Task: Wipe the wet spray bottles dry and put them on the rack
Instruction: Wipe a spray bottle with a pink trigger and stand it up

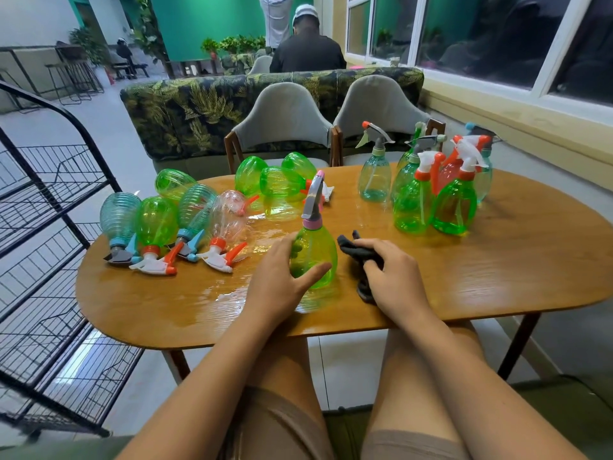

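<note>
Green spray bottle (pixel 314 257) stands upright on a wet counter (pixel 497 280), left hand (pixel 282 283) fingers wrapped around it; at 3 o'clock, right hand (pixel 394 273) clutches a dark cloth (pixel 356 252).

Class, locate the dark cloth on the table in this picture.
In the head view, the dark cloth sits near the table's front edge, bunched under the right hand, just right of the upright green spray bottle the left hand holds.

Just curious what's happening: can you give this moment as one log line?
left hand: gripping upright green plastic spray bottle | right hand: clutching dark cloth | wooden table: wet patch | black wire rack: no bottles visible
</note>
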